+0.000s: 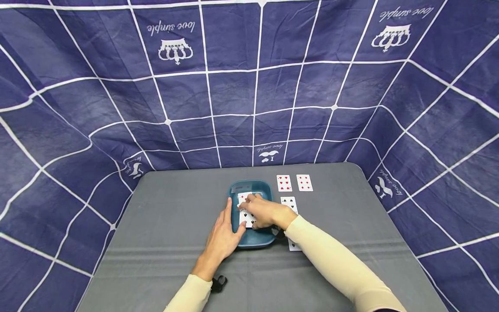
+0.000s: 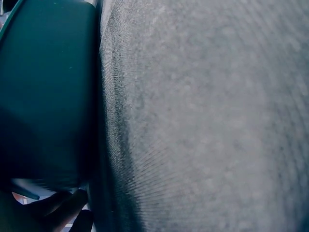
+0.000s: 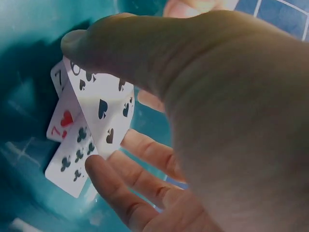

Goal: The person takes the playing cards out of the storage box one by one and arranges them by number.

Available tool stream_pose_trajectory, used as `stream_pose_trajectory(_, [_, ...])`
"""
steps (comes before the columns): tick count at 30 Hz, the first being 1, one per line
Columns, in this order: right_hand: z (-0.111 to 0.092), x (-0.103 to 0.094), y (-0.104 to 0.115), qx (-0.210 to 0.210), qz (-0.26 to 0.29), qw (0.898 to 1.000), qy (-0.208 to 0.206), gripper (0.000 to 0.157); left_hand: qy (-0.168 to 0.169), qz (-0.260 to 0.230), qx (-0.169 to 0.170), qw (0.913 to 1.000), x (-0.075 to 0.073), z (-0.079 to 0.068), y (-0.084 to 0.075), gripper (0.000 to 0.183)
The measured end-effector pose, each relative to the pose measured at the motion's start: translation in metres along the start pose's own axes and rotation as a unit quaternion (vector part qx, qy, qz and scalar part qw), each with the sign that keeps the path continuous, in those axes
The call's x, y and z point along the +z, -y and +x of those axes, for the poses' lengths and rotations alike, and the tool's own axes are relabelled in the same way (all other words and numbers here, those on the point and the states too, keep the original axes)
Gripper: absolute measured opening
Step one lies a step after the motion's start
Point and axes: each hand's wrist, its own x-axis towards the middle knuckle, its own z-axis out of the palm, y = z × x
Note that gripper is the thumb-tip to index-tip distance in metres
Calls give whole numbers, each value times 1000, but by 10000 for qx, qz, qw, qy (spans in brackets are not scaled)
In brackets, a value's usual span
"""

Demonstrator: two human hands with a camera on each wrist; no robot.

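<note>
My right hand (image 1: pixel 265 212) reaches over a blue-green plastic tray (image 1: pixel 253 241) and holds a six of spades playing card (image 3: pixel 102 126) between thumb and fingers. Beneath it, fanned cards lie in the tray: a seven of hearts (image 3: pixel 65 118), a clubs card (image 3: pixel 67 169) and a black seven (image 3: pixel 57 79). At the tray's left side, my left hand (image 1: pixel 222 234) grips the wall, its fingers along the outside and thumb over the rim. The left wrist view shows the tray's outer wall (image 2: pixel 48 87), with fingers (image 2: pixel 67 210) low in the corner.
Right of the tray on the grey table (image 1: pixel 175 208) lie a six of hearts (image 1: pixel 284 183) and a six of diamonds (image 1: pixel 304 183). Nearer are a black-suited card (image 1: pixel 289 203) and another card (image 1: pixel 294 247), partly hidden by my right arm. Blue checked cloth (image 1: pixel 234 95) hangs behind.
</note>
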Motion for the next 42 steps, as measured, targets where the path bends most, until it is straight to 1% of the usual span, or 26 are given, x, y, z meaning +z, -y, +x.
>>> stream_pose_trajectory(4, [-8,-4,-5,-9,108,9998,-192,78,-41,86,-23,10000,-2,-1,-1,100])
stream_pose_trajectory(8, [-19,-11,-11,2,243,9990,-378,76,-104,162,43,9998,-2,0,-2,99])
stream_pose_trajectory(15, [-38,-18,-28,75,452,9969,-643,72,-57,286,141,9995,0,0,-4,97])
stream_pose_trajectory(18, [-44,-20,-34,76,478,9957,-789,72,-22,324,137,9994,0,0,-4,98])
stream_pose_trajectory(23, [-55,-25,-44,69,534,9940,-949,73,67,403,35,9992,0,0,-3,101])
stream_pose_trajectory(29, [-67,-30,-58,81,383,9920,-1196,74,69,403,48,9992,-3,0,-3,101])
stream_pose_trajectory(33, [-72,-32,-70,56,330,9903,-1352,74,57,376,46,9993,-4,2,-2,101])
stream_pose_trajectory(42, [-83,-26,-105,147,570,9862,-1547,75,108,362,98,9992,-4,0,-2,99])
